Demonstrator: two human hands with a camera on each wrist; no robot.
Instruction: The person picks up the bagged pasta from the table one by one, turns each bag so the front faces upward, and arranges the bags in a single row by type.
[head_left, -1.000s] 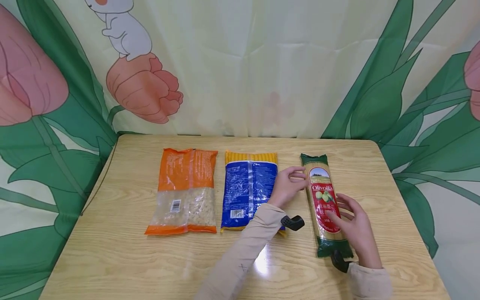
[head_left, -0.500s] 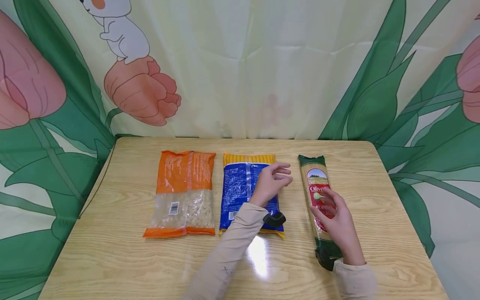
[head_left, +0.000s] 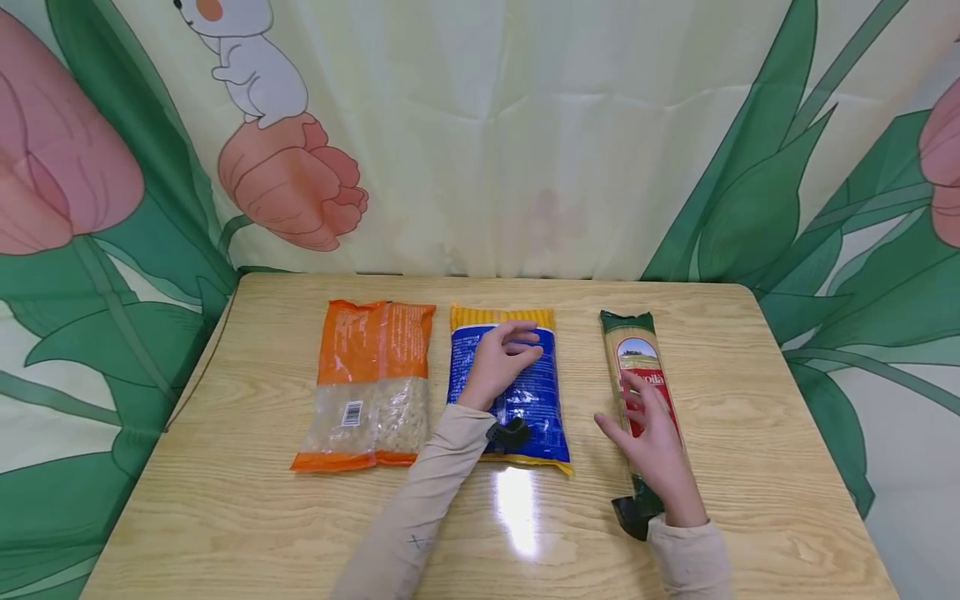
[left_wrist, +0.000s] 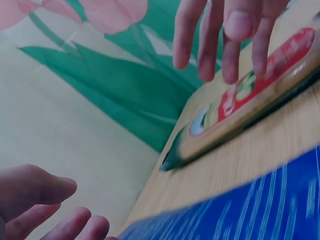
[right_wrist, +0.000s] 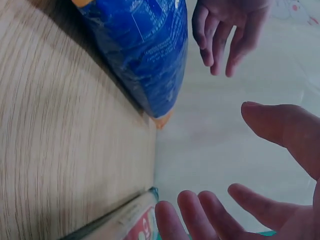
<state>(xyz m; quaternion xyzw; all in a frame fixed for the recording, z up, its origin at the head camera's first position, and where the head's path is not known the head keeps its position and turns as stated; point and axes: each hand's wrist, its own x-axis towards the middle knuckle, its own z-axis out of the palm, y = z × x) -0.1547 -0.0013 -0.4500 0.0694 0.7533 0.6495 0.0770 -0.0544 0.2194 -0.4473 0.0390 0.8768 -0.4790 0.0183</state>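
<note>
Three food packets lie in a row on the wooden table [head_left: 247, 517]. At the right is a long spaghetti packet [head_left: 632, 337] with green ends and a red label. My right hand [head_left: 660, 446] hovers over its lower half, fingers spread and holding nothing. In the middle lies a blue and yellow bag [head_left: 536, 433]; over it hangs my left hand [head_left: 495, 362], fingers loosely bent around nothing. The right wrist view shows the blue bag as plump, with a gap between it and my right fingers [right_wrist: 187, 212]. An orange, partly see-through bag [head_left: 375, 342] with pale flakes inside lies at the left.
Behind the table's far edge hangs a pale curtain [head_left: 480, 167] printed with tulips and leaves. Black wrist devices [head_left: 633, 517] sit on both wrists. A thin cord [head_left: 202, 367] runs along the table's left edge.
My left hand has moved left from beside the spaghetti packet to over the blue bag. My right hand has lifted off the spaghetti packet and shifted left. The packets stay in place.
</note>
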